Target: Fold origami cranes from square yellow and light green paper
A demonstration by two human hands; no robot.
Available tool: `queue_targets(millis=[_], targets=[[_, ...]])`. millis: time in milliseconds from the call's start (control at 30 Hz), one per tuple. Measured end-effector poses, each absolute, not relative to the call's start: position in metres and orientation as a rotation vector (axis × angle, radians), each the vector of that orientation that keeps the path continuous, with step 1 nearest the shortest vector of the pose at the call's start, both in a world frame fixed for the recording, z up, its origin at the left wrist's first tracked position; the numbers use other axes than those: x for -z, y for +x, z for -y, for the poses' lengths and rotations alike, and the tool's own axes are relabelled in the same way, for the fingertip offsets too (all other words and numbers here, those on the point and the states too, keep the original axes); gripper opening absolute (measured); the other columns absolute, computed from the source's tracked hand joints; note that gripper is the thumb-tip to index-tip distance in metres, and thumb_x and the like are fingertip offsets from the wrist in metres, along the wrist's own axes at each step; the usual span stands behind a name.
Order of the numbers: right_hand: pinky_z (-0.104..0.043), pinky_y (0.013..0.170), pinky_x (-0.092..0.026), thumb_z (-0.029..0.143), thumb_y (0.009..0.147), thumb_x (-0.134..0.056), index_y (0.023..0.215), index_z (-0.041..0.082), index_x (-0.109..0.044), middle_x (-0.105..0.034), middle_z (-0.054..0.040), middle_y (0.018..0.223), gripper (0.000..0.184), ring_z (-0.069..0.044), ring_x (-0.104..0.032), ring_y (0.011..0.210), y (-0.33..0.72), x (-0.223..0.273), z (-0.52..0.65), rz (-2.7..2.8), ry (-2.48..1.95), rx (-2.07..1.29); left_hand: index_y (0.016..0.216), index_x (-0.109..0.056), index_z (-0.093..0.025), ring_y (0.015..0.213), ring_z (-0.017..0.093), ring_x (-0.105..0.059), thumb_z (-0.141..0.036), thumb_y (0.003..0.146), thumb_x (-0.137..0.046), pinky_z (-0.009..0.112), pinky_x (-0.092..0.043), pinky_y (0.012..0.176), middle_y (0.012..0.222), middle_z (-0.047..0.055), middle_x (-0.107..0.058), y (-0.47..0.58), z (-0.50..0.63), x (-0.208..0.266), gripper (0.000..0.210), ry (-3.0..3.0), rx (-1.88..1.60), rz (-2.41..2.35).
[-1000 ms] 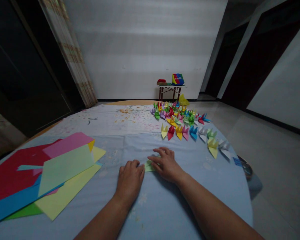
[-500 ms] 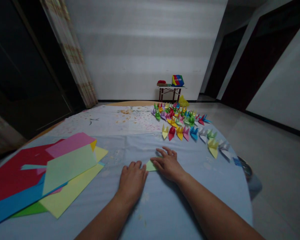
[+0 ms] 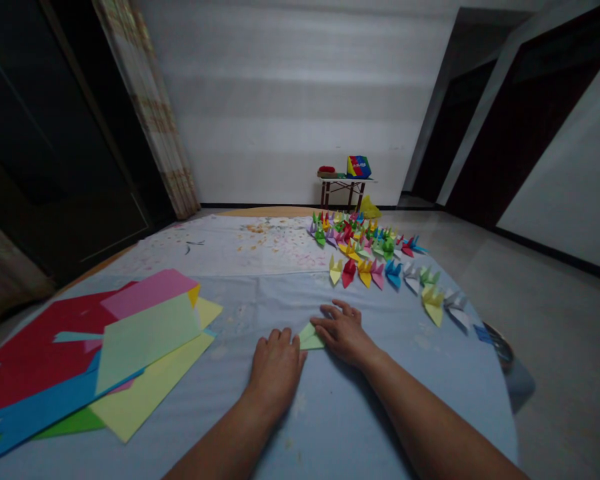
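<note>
A small folded piece of light green paper [image 3: 311,338] lies on the blue tablecloth between my hands. My left hand [image 3: 279,365] rests palm down at its left end, fingers stretched forward and lying on the cloth and the paper's edge. Over the right end is my right hand [image 3: 347,335], its fingers spread and the thumb side touching the paper. That end is partly hidden under the fingers. Beyond my right hand stands a row of folded paper cranes, among them a red crane [image 3: 349,273] and a blue crane [image 3: 393,274].
Loose coloured sheets overlap at the left, with a pale green sheet [image 3: 147,340] on top and a red sheet [image 3: 45,350] below. More cranes crowd the table's far right. A small table [image 3: 347,181] bearing a colourful box [image 3: 359,167] stands by the wall.
The view has shifted slightly. Both hands have moved a little to the right, and more of the green folded paper shows between them.
</note>
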State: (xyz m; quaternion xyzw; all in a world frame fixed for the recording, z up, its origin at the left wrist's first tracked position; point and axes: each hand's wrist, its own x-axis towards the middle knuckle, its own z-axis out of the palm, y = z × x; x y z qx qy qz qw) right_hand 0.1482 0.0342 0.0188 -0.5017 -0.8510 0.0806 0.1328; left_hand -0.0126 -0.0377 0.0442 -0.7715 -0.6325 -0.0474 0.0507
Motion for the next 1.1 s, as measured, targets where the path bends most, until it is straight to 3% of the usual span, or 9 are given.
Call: queue_targets(millis=[800,1100], targets=[[-0.048,0.091,-0.020,0.041,0.087,-0.038,0.111,0.041,-0.056,-0.047,-0.0015,0.126,0.030,-0.029,-0.026,0.121,0.153,-0.014,-0.038,2.427,-1.362,-0.289,0.104,-0.061,-0.015,0.095,0.028,-0.053,-0.029,0.084,-0.045,0.041,-0.041,0.078,0.101,0.012,-0.061,-0.008,0.037,-0.045,0.029,-2.332,0.117,1.953],[-0.046,0.090,-0.020,0.034,0.084,-0.048,0.097,0.035,-0.065,-0.060,-0.0014,0.109,0.022,-0.027,-0.033,0.115,0.157,-0.011,-0.045,2.252,-1.369,-0.235,0.098,-0.063,-0.019,0.090,0.026,-0.053,-0.030,0.085,-0.042,0.038,-0.041,0.072,0.096,0.010,-0.061,-0.013,0.034,-0.046,0.026,-2.353,0.177,1.928]])
